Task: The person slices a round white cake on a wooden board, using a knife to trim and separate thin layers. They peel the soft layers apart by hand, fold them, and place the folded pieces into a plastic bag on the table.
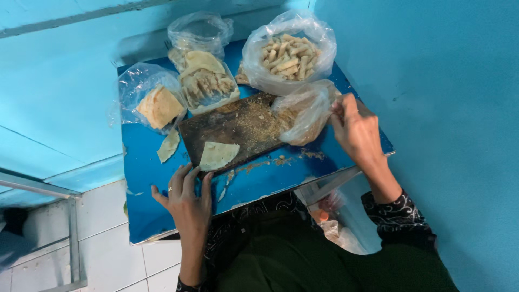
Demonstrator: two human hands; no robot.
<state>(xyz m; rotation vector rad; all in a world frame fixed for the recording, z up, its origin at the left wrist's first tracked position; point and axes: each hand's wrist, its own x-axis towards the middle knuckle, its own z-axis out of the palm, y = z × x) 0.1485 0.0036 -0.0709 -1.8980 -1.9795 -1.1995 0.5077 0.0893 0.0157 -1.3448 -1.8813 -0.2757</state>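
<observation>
My left hand (186,203) lies flat on the blue table (140,162) at about seven o'clock, fingers spread and empty, the fingertips touching the near edge of the dark wooden board (232,130). A ring shows on one finger.

My right hand (354,130) is at three o'clock, fingers pinched closed on the rim of a crumpled plastic bag (305,111). That bag rests partly on the right end of the board and holds brownish crumbs; I cannot tell how much.

On the board, near its front edge, lies one pale wrapper sheet (218,155), folded roughly into a triangle, just beyond my left fingertips. Crumbs cover the board's right half, and a trail of crumbs (270,161) lies on the table along its front edge.

At nine o'clock from the board, a loose wrapper piece (169,146) lies on the table. Beyond it, at ten o'clock, an open bag of folded wrappers (157,105) sits. At twelve o'clock stands a plastic tub of rolled pieces (208,84), with a sheet draped on top, and behind it another clear bag (200,30). At one o'clock a large open bag of finished rolls (289,54) rests against the blue wall (432,81).
</observation>
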